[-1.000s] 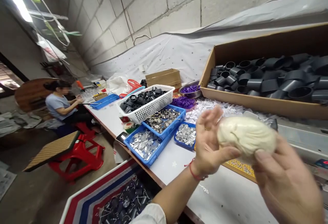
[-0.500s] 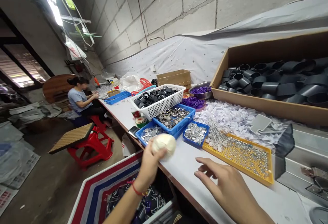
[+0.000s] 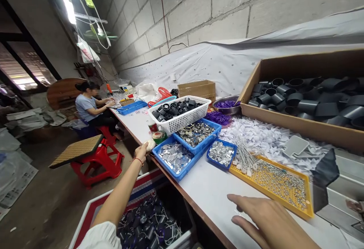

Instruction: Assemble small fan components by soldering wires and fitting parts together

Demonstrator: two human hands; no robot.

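Note:
My left hand (image 3: 140, 155) is stretched out to the table's near edge, its fingers closed on a pale cream, rounded lump (image 3: 150, 145) whose kind I cannot make out. The lump is beside a green tin (image 3: 159, 137) and the corner of a blue tray of shiny metal pieces (image 3: 175, 158). My right hand (image 3: 263, 213) hovers over the white tabletop with thumb and index finger apart, holding nothing. A yellow tray (image 3: 308, 207) of small metal parts is just beyond it. Nearby is a small blue tray (image 3: 222, 153) of silvery pieces.
A white basket (image 3: 184, 118) of black parts rests behind the blue trays. At the right stands a cardboard box (image 3: 253, 110) of dark tube pieces. Below the table edge is a bin (image 3: 85, 218) of black parts with cords. A person (image 3: 92, 106) sits farther along, past a red stool (image 3: 96, 165).
My left hand has carried the cream lump away from me and left, from over the blue tray to the table's edge. My right hand has shifted slightly right and down, still open.

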